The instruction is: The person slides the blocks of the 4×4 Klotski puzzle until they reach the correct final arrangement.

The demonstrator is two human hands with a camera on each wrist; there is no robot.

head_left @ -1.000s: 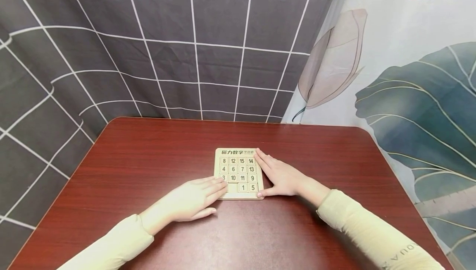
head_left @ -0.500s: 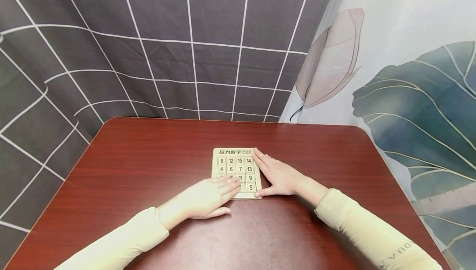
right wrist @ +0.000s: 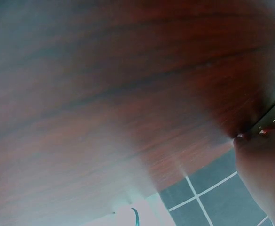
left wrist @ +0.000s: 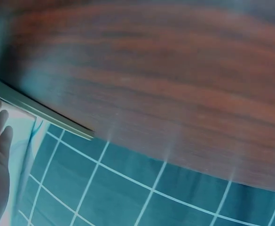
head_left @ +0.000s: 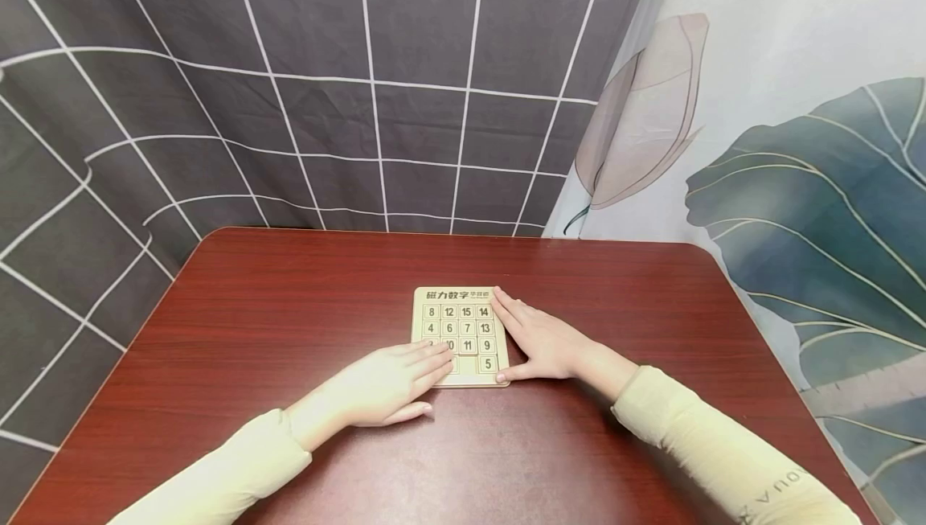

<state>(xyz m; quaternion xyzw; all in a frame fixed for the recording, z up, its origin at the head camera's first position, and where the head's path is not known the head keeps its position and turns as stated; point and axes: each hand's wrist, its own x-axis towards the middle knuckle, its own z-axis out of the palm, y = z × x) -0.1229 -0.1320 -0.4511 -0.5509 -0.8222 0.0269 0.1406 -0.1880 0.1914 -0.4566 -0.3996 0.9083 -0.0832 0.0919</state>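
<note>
A cream number sliding puzzle [head_left: 467, 313] lies on the table, its tiles in rows under a printed heading. My left hand [head_left: 379, 384] lies palm down with straight fingers over the lower left tiles. Those fingers hide most of the bottom row's left part and overlap the 3 and 10. A bare slot shows just left of the 5 tile [head_left: 488, 364]. My right hand [head_left: 546, 344] rests along the right edge, fingertips at the upper right corner, thumb at the lower right. In the left wrist view, fingers [left wrist: 1, 136] overlap the puzzle's edge [left wrist: 43, 110].
The red-brown wooden table [head_left: 289, 292] extends around the puzzle on all sides. Behind it hangs a dark grey curtain [head_left: 419, 123] with white grid lines. A pale curtain [head_left: 781, 268] with large leaf prints hangs at the right.
My left hand moved right across the bottom row, then back left. The slot beside the 5, where the 1 tile was, is now bare. My right hand stays at the edge.
</note>
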